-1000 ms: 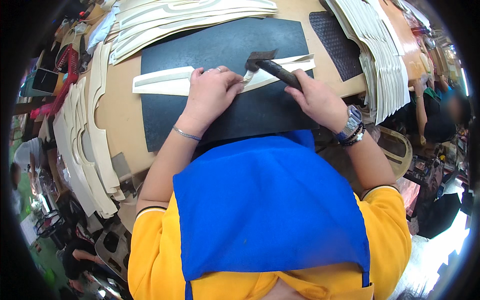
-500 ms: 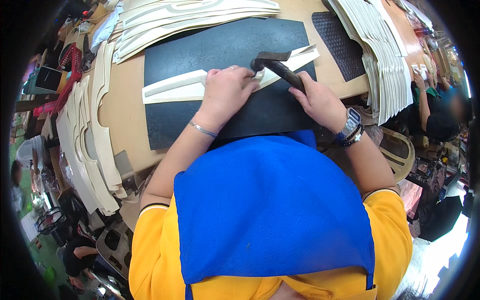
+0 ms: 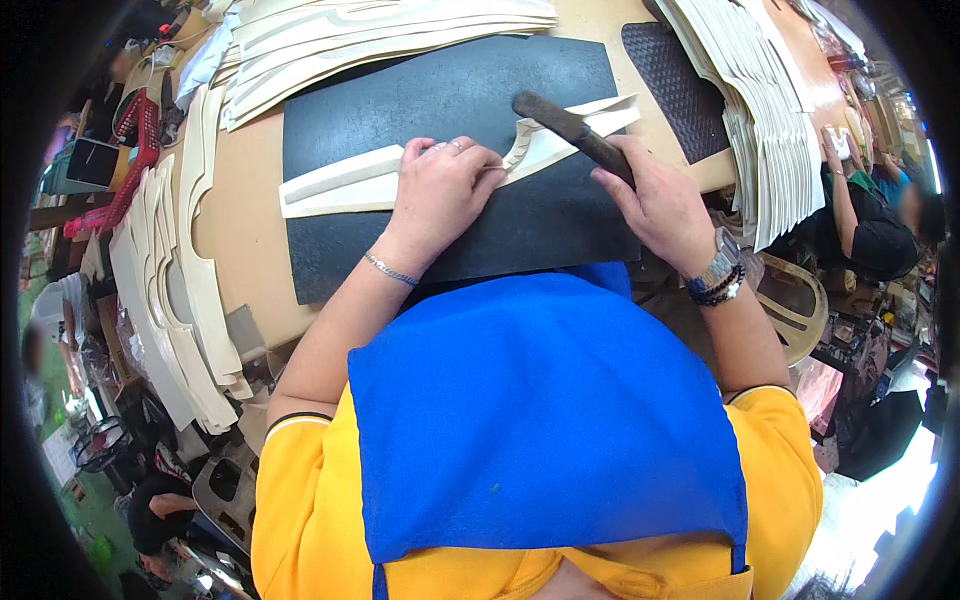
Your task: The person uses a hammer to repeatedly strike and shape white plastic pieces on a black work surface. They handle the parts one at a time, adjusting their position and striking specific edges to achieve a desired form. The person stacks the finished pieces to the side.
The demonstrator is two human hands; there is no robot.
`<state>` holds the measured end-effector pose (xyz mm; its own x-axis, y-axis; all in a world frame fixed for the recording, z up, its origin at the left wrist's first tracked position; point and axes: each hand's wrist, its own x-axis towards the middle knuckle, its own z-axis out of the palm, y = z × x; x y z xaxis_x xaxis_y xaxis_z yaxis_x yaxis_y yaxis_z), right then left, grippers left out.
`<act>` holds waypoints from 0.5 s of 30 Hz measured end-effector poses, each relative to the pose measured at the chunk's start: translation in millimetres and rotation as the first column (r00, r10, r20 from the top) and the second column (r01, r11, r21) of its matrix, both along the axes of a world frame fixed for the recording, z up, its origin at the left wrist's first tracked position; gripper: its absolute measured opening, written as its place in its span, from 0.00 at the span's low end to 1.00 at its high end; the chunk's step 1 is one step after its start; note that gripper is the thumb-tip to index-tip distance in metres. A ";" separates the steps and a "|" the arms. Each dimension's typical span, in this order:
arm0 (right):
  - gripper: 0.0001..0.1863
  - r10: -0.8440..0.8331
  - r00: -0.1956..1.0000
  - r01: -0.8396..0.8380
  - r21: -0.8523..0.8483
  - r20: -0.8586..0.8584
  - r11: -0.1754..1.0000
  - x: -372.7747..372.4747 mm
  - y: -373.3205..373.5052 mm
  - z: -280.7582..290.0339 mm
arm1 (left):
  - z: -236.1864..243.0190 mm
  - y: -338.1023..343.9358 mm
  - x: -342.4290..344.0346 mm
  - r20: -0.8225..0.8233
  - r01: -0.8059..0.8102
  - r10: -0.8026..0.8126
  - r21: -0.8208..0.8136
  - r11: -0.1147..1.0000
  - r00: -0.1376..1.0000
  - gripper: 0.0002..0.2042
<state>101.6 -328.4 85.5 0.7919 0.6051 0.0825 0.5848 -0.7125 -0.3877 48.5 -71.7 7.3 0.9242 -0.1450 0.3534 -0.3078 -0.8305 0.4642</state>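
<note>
A dark-headed hammer (image 3: 572, 128) is in my right hand (image 3: 662, 208), its handle wrapped by my fingers and its head raised above the work. Under it, a long cream-white cut piece (image 3: 335, 182) with a grey strip along its left part lies across a black board (image 3: 400, 95). The piece has a curved notch at its middle, where the folded edge shows small pleats. Right at that notch my left hand (image 3: 440, 198) pinches the edge between thumb and fingers, covering part of the piece.
Stacks of similar cut pieces lie along the table's back (image 3: 390, 45), left side (image 3: 165, 290) and right side (image 3: 760, 120). A dark woven-textured pad (image 3: 678, 85) sits right of the board. A red basket (image 3: 140, 150) stands far left; another person (image 3: 880, 225) works at far right.
The hammer head has turned and my right hand has moved slightly right and down. My left hand has shifted a little left, showing more of the pleated notch.
</note>
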 end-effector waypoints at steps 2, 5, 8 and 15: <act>0.15 0.046 0.998 -0.043 0.050 -0.052 0.998 -7.1 -0.9 -5.7 | 1.9 -12.0 0.7 -0.065 -0.023 0.024 0.023 0.999 0.998 0.07; 0.16 -0.071 0.979 0.042 -0.146 -0.193 0.988 -7.7 -10.4 -16.9 | 10.4 -15.0 4.0 -0.133 -0.028 0.027 -0.011 1.000 0.991 0.08; 0.16 -0.113 0.965 0.085 -0.124 -0.235 0.989 -3.8 -14.9 -20.7 | 8.1 -3.9 0.9 -0.181 -0.019 0.008 -0.062 0.998 0.983 0.09; 0.17 -0.009 0.984 -0.010 -0.105 -0.180 0.994 -13.8 -2.1 -8.0 | 5.6 -1.5 -3.0 -0.019 0.036 -0.035 0.088 0.995 0.999 0.08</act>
<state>87.9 -330.5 77.5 0.7877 0.6033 -0.1249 0.5129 -0.7544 -0.4097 45.5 -73.2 13.0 0.9239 -0.2076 0.3214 -0.3302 -0.8571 0.3954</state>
